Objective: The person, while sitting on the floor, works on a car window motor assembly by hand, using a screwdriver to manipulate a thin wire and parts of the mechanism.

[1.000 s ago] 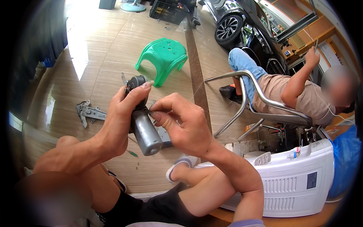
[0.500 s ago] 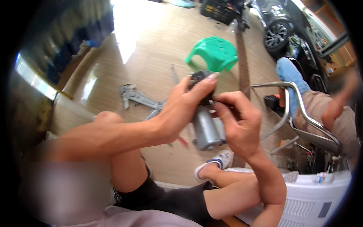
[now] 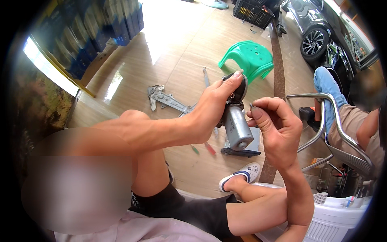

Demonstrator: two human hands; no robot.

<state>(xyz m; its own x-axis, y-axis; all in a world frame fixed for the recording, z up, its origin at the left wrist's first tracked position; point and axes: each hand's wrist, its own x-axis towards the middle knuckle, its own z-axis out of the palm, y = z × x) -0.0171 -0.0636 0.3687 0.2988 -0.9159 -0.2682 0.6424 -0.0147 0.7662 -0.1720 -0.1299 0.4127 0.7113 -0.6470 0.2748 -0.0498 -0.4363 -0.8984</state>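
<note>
Head view, L hand (image 3: 215, 101): grip wrapped round the dark end of the motor (image 3: 238, 128), thumb pressed on top.
Motor: held up over the floor (image 3: 193, 52), silver end tilted downward.
R hand (image 3: 279, 129): grip pinched, thumb to index, on a small metal bit (image 3: 250, 105), just beside the motor; exact type can't be told.
Floor: grey linkage (image 3: 171, 99) laid beyond L wrist; red-handled tool (image 3: 210, 149) & green-handled tool (image 3: 195, 149) seen nr. each other.
Bkgd: green stool (image 3: 252, 58) stood upright.
</note>
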